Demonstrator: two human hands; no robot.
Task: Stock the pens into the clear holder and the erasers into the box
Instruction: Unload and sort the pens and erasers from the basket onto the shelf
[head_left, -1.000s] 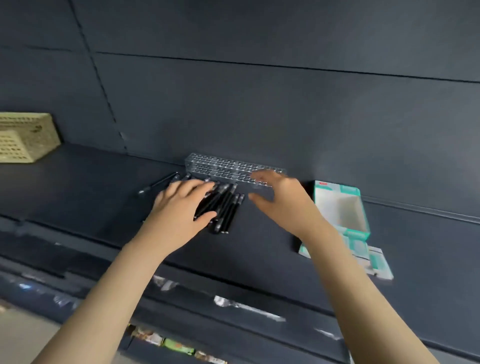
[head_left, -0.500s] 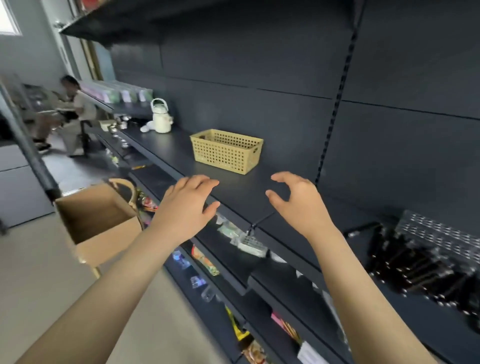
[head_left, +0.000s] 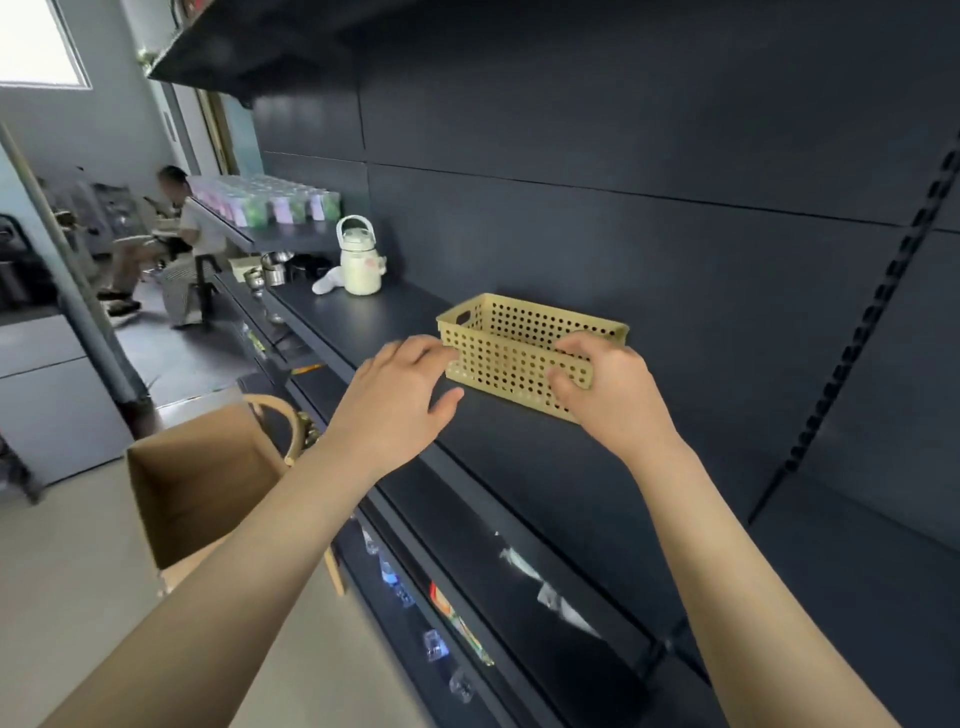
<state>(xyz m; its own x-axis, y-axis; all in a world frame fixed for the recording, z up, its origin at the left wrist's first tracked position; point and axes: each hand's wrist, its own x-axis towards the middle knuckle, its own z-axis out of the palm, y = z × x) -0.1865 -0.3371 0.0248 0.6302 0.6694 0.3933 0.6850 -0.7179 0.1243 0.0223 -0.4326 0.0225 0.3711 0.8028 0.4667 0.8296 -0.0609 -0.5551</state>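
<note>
None of the pens, clear holder, erasers or box is in view here. Both hands are instead at a yellow perforated plastic basket (head_left: 509, 358) standing at the centre of the frame on a dark metal shelf (head_left: 374, 322). What the basket holds, if anything, cannot be made out.

The right hand (head_left: 613, 395) grips the basket's near wall at its right end, with its fingers curled over the rim and its thumb pressed on the outside. The left hand (head_left: 395, 395) is spread open and holds nothing. Its fingertips are at the basket's near left corner, but whether they touch it is unclear.

Farther along the shelf, upper left of centre, stands a white kettle (head_left: 359, 265). An open brown cardboard carton (head_left: 197, 478) sits on the floor at lower left, below the shelf edge.

The likely risk is a one-sided lift. With only the right end gripped, the light basket could tilt or twist and tip out any contents. It could also skid on the smooth shelf toward the front edge before the left hand takes hold.
</note>
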